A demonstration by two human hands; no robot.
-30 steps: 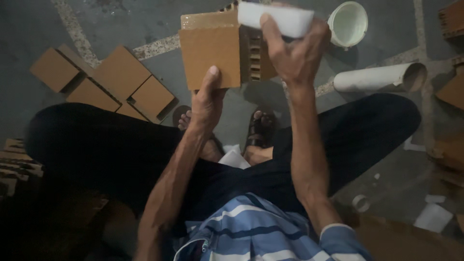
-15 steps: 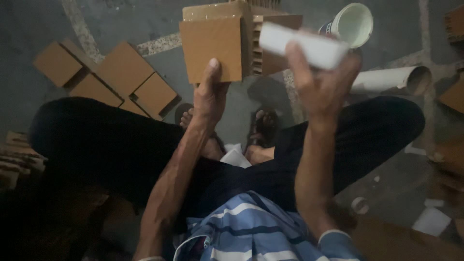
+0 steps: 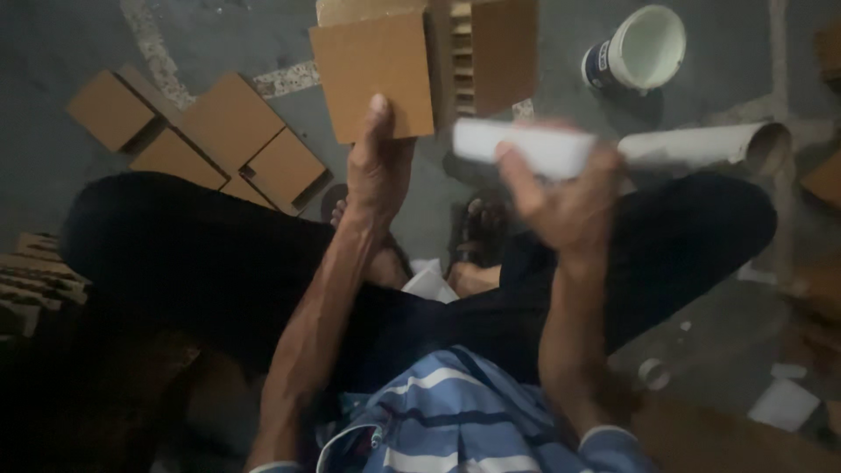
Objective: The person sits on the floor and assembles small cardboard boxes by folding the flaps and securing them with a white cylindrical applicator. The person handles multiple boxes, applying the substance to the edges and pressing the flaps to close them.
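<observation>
Left hand (image 3: 378, 171) grips the brown cardboard box (image 3: 412, 66) by its lower edge, thumb pressed on the front panel. Right hand (image 3: 569, 206), fingers curled, holds a blurred white block (image 3: 526, 147) just beside the box, above the lap.

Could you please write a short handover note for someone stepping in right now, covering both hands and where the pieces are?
Left hand: holds the brown cardboard piece up by its lower edge, thumb on the face.
Right hand: grips a white block, blurred, apart from the cardboard, just right of it and lower.
Nearby: flat cardboard squares on the floor to the left, a white bucket and a white tube to the right.
Done: several squares lie laid out.
Left: the white block is not yet on the held piece.
</observation>
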